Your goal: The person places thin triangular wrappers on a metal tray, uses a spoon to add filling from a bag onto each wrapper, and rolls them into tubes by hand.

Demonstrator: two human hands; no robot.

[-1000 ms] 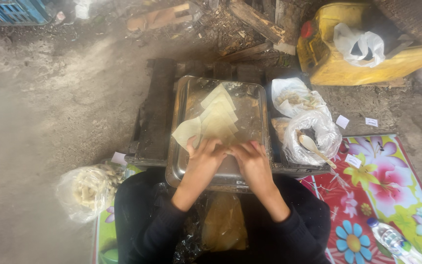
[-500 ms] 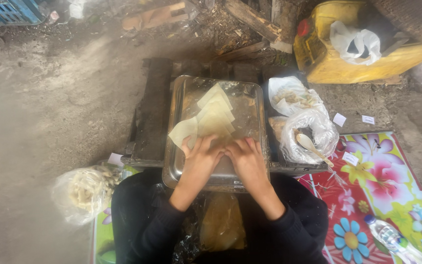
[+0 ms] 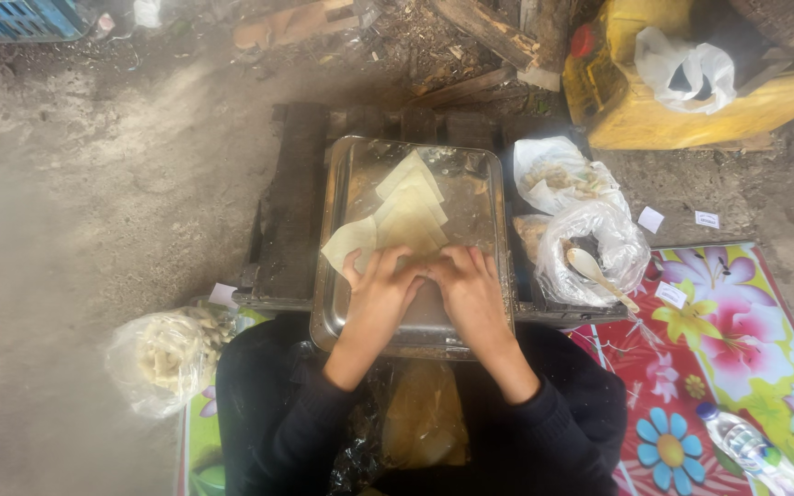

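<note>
We see pale dough sheets (image 3: 406, 216) lying overlapped in a metal tray (image 3: 484, 197), their line running away from us and slightly rightward, the nearest sheet tucked under our fingertips. Our left hand (image 3: 377, 292) and right hand (image 3: 470, 289) rest side by side, thumbs almost touching, fingers laid flat and close together, pressing down on that nearest sheet rather than pinching it; both are equally near it, and the other sheets lie just beyond the fingers. The tray sits on a dark low stand (image 3: 291, 211). To the right, a clear bag (image 3: 590, 248) holds a pale spoon (image 3: 595, 271); further out lie a flowered mat (image 3: 737, 367) and a water bottle (image 3: 751, 445). Left of our knee sits a bag of pale pieces (image 3: 163, 354) on the dirt floor (image 3: 75, 202).
</note>
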